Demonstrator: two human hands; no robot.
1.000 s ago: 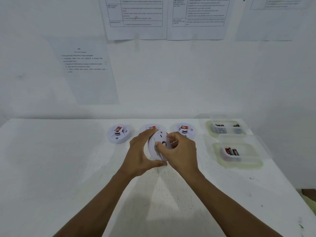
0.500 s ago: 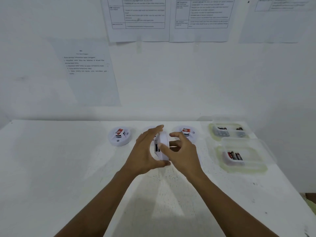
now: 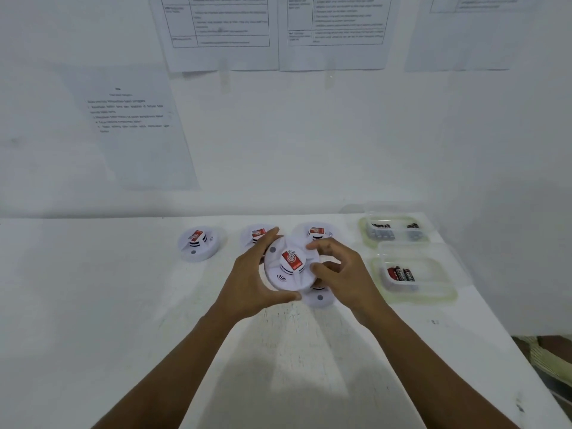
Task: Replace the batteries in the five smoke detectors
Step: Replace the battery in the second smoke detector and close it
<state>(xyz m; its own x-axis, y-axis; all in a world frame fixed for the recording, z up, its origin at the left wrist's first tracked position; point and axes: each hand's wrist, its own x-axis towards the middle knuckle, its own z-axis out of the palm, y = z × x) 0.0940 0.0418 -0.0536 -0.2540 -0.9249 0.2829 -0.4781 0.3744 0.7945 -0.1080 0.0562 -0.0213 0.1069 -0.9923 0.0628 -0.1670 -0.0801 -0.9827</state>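
Two curled grips, left hand (image 3: 247, 280) and right hand (image 3: 349, 274), round one smoke detector (image 3: 288, 267)

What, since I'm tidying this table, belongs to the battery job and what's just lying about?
Job: held smoke detector; left hand; right hand gripping it; back-left detector; back-middle detector; back-right detector; detector beneath the held one; near battery container; far battery container.
Lying about: text sheet on the wall; printed tables above.

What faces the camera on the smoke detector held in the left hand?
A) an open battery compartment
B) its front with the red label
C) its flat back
B: the smoke detector that the left hand grips shows its red label toward the camera.
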